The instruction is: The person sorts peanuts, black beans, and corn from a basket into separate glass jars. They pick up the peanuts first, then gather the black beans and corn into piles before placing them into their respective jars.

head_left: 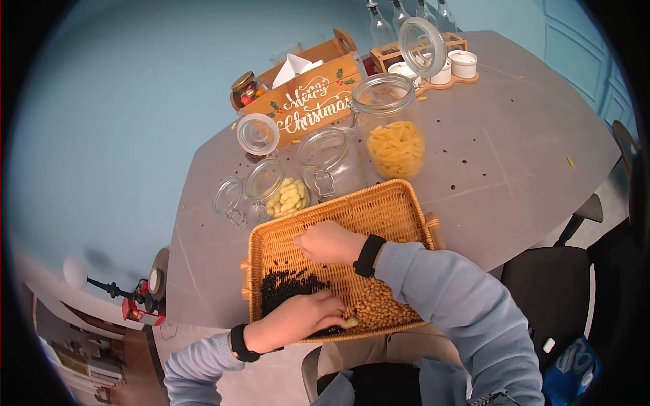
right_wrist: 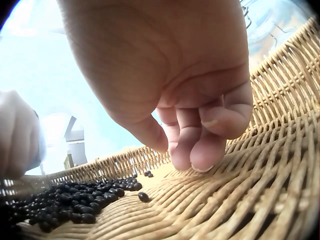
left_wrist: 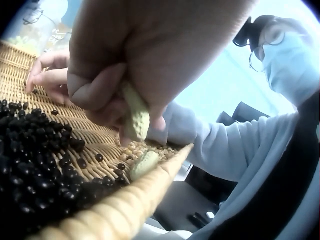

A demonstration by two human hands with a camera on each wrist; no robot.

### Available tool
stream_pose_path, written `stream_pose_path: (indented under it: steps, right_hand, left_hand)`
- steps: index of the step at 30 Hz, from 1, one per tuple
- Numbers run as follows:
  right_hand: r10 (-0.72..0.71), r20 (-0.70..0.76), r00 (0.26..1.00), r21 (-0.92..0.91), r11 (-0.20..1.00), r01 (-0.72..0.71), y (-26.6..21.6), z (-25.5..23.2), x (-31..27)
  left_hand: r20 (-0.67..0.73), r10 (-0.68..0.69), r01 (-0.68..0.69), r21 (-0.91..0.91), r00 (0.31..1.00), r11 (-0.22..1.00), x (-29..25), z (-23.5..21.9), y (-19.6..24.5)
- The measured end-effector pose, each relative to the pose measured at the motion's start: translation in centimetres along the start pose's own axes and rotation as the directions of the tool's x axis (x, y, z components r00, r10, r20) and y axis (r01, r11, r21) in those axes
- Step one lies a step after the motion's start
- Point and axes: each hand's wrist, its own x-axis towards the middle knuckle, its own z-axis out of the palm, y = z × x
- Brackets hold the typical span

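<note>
My left hand [head_left: 298,318] is low over the front of a wicker basket [head_left: 332,196], gripping an unshelled peanut [left_wrist: 134,112] in its curled fingers. Another peanut [left_wrist: 145,166] lies just beneath it, beside the basket's rim. Black beans [head_left: 288,287] are heaped at the basket's left front, and small tan beans [head_left: 386,308] cover its right front. My right hand [head_left: 330,242] hovers over the middle of the basket. Its fingers [right_wrist: 190,145] bend loosely close over the weave, with nothing showing between them. A single black bean [right_wrist: 143,197] lies near these fingers.
Behind the basket stand open glass jars: one of peanuts [head_left: 288,197], a taller one of penne [head_left: 396,149] and a see-through jar [head_left: 332,166] between them. A wooden Christmas box [head_left: 311,101] and white lidded pots [head_left: 463,64] are farther back. Loose black beans dot the grey table [head_left: 514,169].
</note>
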Motion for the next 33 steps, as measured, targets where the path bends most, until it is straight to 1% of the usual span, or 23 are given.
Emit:
stream_pose_path:
  steps: [1, 2, 5, 6, 8, 9, 11, 12, 13, 14, 15, 16, 17, 18, 19, 20, 21, 23, 24, 27, 28, 29, 33]
  right_hand:
    - [0.001, 0.007, 1.0, -0.003, 1.0, -0.001, 0.0, 0.0, 0.0]
    - [0.001, 0.015, 1.0, -0.005, 1.0, -0.001, 0.0, 0.0, 0.1]
    - [-0.014, -0.001, 1.0, 0.001, 1.0, 0.014, 0.0, 0.1, 0.0]
    - [-0.014, -0.001, 1.0, 0.001, 1.0, 0.014, -0.1, 0.0, 0.0]
    - [-0.012, 0.005, 1.0, 0.006, 1.0, 0.012, -0.1, -0.1, 0.0]
    - [-0.01, 0.001, 1.0, 0.005, 1.0, 0.01, -0.1, -0.2, 0.0]
    - [-0.001, 0.02, 1.0, -0.022, 1.0, 0.002, -0.1, -0.1, 0.1]
    - [0.001, 0.017, 1.0, -0.02, 1.0, 0.0, -0.1, -0.1, 0.1]
    - [-0.004, 0.013, 1.0, -0.03, 1.0, 0.005, -0.1, -0.1, 0.2]
    - [-0.011, 0.01, 1.0, -0.041, 0.999, 0.011, 0.0, 0.0, 0.2]
    - [-0.012, 0.01, 1.0, -0.043, 0.999, 0.013, -0.3, -0.4, 0.1]
    - [0.016, 0.072, 0.997, -0.05, 0.999, -0.013, -0.7, -1.0, 0.1]
    - [0.045, 0.134, 0.99, -0.057, 0.998, -0.037, -1.0, -1.4, 0.1]
    - [0.025, 0.076, 0.997, -0.022, 0.999, -0.023, -0.7, -0.8, 0.0]
    - [0.021, 0.077, 0.997, -0.024, 1.0, -0.019, -0.6, -0.7, 0.1]
    - [0.022, 0.085, 0.996, -0.026, 0.999, -0.02, -0.6, -0.7, 0.1]
    - [0.024, 0.092, 0.995, -0.028, 0.999, -0.022, -0.6, -0.8, 0.1]
    - [0.021, 0.09, 0.996, -0.024, 1.0, -0.019, -0.6, -1.0, 0.1]
    - [0.019, 0.091, 0.996, -0.017, 1.0, -0.018, -0.6, -1.1, 0.0]
    - [0.027, 0.095, 0.995, -0.006, 1.0, -0.026, -0.6, -1.2, 0.0]
    - [0.025, 0.097, 0.995, -0.006, 1.0, -0.025, -0.6, -1.1, 0.1]
    - [0.026, 0.095, 0.995, -0.007, 1.0, -0.025, -0.6, -1.1, 0.1]
    - [0.022, 0.088, 0.996, -0.02, 1.0, -0.02, -0.5, -0.9, 0.1]
  left_hand:
    - [0.053, 0.033, -0.037, 0.072, 0.998, 0.997, 0.2, 0.2, 0.4]
    - [0.06, 0.085, -0.09, 0.082, 0.995, 0.993, 0.3, 0.8, 0.2]
    - [0.107, 0.095, -0.11, 0.144, 0.99, 0.984, 0.9, 1.5, 0.4]
    - [0.107, 0.094, -0.109, 0.143, 0.99, 0.984, 0.9, 1.4, 0.4]
    - [0.179, 0.063, -0.094, 0.17, 0.982, 0.981, 1.0, 1.1, 0.4]
    - [0.181, 0.065, -0.097, 0.173, 0.981, 0.98, 1.0, 0.7, 0.4]
    - [0.177, 0.073, -0.082, 0.043, 0.982, 0.996, 0.9, -0.9, 0.2]
    - [0.164, 0.021, -0.032, 0.07, 0.986, 0.997, 1.0, -2.2, 0.4]
    - [0.108, 0.048, -0.058, 0.094, 0.993, 0.994, 1.0, -3.6, -0.3]
    - [0.043, -0.157, 0.154, 0.055, 0.987, 0.986, 0.9, -5.5, 0.3]
    - [-0.09, -0.111, 0.12, 0.096, 0.99, 0.988, 0.9, -7.1, -0.3]
    - [-0.225, -0.161, 0.18, 0.066, 0.961, 0.981, 1.1, -9.1, 0.2]
    - [-0.367, -0.182, 0.251, 0.149, 0.912, 0.956, 1.3, -10.5, -0.7]
    - [-0.463, -0.229, 0.369, 0.239, 0.856, 0.898, 1.6, -12.1, -1.2]
    - [-0.573, -0.144, 0.37, 0.3, 0.807, 0.879, 1.9, -13.2, -3.4]
    - [-0.633, -0.164, 0.435, 0.301, 0.757, 0.849, 2.3, -14.3, -4.5]
    - [-0.636, -0.162, 0.436, 0.301, 0.754, 0.848, 2.7, -15.3, -5.7]
    - [-0.657, -0.222, 0.486, 0.251, 0.721, 0.837, 3.7, -16.5, -7.9]
    - [-0.657, -0.22, 0.484, 0.251, 0.721, 0.839, 4.3, -16.8, -9.0]
    - [-0.665, -0.173, 0.457, 0.279, 0.727, 0.844, 5.4, -16.9, -10.7]
    - [-0.665, -0.15, 0.392, 0.232, 0.732, 0.89, 5.6, -16.7, -11.0]
    - [-0.665, -0.126, 0.324, 0.182, 0.736, 0.928, 5.8, -16.6, -10.8]
    - [-0.699, -0.088, 0.295, 0.181, 0.709, 0.938, 5.4, -15.5, -8.9]
